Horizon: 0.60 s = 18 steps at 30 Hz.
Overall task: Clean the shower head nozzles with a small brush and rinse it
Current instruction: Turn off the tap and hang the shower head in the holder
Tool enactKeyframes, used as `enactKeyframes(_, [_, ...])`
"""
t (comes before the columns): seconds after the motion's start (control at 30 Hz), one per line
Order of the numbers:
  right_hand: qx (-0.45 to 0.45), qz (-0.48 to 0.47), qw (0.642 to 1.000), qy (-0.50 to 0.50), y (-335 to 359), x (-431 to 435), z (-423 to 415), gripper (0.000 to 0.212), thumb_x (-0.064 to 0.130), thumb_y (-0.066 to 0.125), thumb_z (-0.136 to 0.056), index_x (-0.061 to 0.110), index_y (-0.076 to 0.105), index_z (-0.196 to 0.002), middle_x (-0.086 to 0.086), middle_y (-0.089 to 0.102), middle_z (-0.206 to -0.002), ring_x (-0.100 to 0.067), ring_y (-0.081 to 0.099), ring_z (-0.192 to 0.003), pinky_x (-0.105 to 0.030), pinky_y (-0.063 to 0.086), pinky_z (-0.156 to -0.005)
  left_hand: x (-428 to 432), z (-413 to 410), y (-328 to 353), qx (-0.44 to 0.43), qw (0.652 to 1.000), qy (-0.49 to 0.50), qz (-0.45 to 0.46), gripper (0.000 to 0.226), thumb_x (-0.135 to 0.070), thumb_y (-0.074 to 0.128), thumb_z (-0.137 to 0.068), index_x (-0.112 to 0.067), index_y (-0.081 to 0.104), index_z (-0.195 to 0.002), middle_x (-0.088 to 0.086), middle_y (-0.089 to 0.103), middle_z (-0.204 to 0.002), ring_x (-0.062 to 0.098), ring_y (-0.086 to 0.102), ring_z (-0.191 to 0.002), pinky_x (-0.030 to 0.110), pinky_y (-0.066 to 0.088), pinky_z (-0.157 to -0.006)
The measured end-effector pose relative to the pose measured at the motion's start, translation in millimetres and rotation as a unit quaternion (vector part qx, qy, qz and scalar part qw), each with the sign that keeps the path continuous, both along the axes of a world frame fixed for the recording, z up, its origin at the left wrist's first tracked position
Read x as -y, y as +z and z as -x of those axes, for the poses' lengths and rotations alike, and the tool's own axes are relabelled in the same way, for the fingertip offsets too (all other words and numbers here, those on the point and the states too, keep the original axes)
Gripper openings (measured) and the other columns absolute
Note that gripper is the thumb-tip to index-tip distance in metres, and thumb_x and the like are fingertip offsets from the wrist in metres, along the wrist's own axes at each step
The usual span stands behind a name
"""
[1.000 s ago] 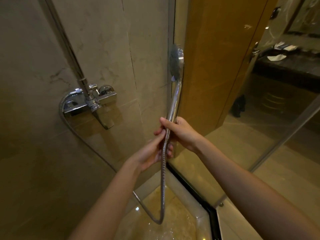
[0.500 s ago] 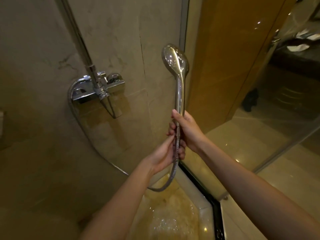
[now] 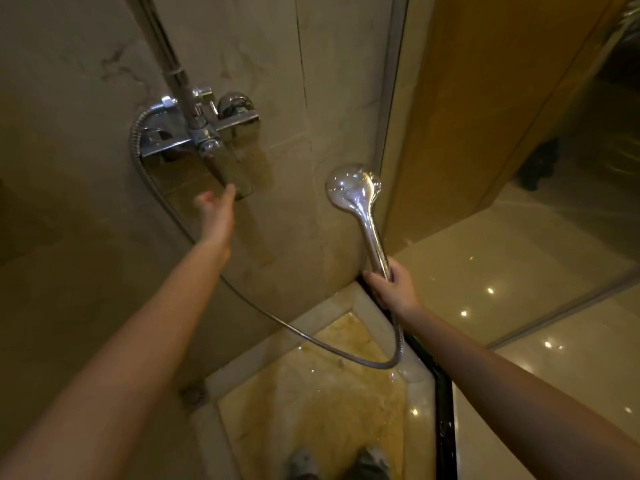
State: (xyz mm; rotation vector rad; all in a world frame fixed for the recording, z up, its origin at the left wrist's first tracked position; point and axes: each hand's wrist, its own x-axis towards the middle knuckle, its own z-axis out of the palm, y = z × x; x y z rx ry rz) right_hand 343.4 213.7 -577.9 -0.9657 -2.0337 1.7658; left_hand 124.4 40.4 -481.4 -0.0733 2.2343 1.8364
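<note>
gripping the shower head by the lower end of its handle with the right hand, fingers curled round the chrome stem, at about 4 o'clock from frame centre. held near upright, with the head at 12 o'clock of that hand, just beside the glass partition and well apart from the wall mixer at 10 o'clock. showing only the domed chrome back to the camera, with the nozzle face turned away, so no reading of the nozzles' condition. extended toward the mixer: left hand, fingers straight and loosely together, thumb apart, holding nothing, tips at the lower end of the mixer lever; possibly touching it, contact not resolved from this angle. trailing from the handle base: hose, sagging past 6 o'clock over the wet shower floor and climbing back to the 9 o'clock end of the mixer. no brush found in view; no spray seen leaving the head. judged step: the rinse, at the point of getting water on at the lever, given no brush in either hand. next move calls for closing the fingers on the lever and easing it open in small increments, opening direction not readable here; also for turning the nozzle face down toward 6 o'clock, over the floor and away from the partition edge, and for a firm hold on the slick stem against hose kick at pressure onset.
</note>
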Motion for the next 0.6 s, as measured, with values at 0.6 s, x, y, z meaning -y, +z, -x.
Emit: enactKeyframes(0.6, [0.192,-0.118,0.974,0.016,-111,-39,-21,0.03,0.036,0.061,-0.066,0.008,0.064,-0.077,-0.003,0.059,-0.062,-0.016,0.055,-0.057,-0.033,0.048,-0.057,-19,62,-25,-0.122,0.991,-0.039,-0.03,0.036,-0.046,0.042,-0.094,-0.019,0.058,-0.076,0.018,0.069,-0.106,0.026,0.068,-0.097,0.035,0.057,-0.079])
